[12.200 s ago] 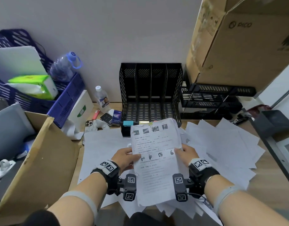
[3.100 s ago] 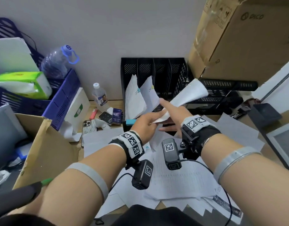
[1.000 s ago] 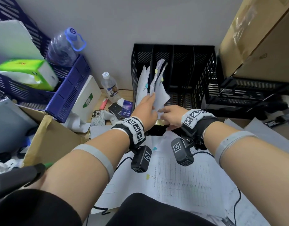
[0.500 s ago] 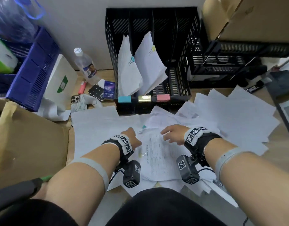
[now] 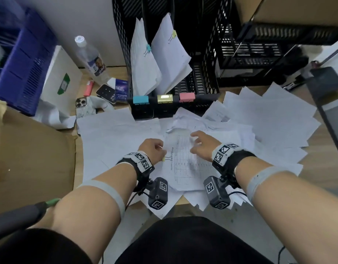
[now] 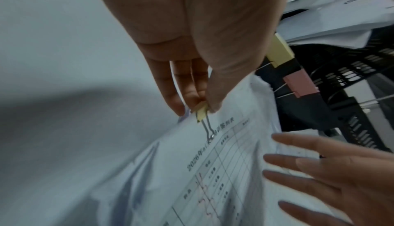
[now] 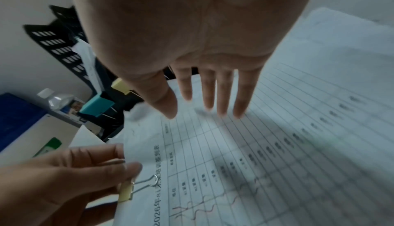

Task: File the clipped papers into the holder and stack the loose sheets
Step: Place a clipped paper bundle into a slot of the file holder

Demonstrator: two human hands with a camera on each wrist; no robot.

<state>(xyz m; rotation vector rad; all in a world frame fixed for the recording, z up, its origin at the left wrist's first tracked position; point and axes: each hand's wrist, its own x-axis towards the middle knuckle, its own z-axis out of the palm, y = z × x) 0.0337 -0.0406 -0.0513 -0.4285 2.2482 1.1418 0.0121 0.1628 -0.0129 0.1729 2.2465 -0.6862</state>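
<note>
A clipped bundle of table-printed papers (image 5: 185, 164) lies on top of the loose sheets (image 5: 269, 121) on the desk. My left hand (image 5: 161, 149) pinches the bundle's small yellow binder clip (image 6: 201, 111) at its left edge, and that edge is slightly raised. Over the bundle's top part hovers my right hand (image 5: 195, 141) with straight, spread fingers (image 7: 209, 98); whether it touches the paper is unclear. The black mesh holder (image 5: 202, 54) stands behind, with two clipped bundles in its left slots, one with a blue clip (image 5: 148, 48), one with a yellow clip (image 5: 173, 34).
Blue, yellow and pink clips (image 5: 165, 98) sit on the holder's front edge. A cardboard box (image 5: 31, 159) lies at left, with a blue crate (image 5: 21, 63), a water bottle (image 5: 90, 56) and a phone (image 5: 81, 105) behind it. Black trays (image 5: 269, 44) stand at right.
Both hands came back from the holder to the desk. My left hand has taken the yellow clip of the top bundle, and my right hand has moved over that bundle.
</note>
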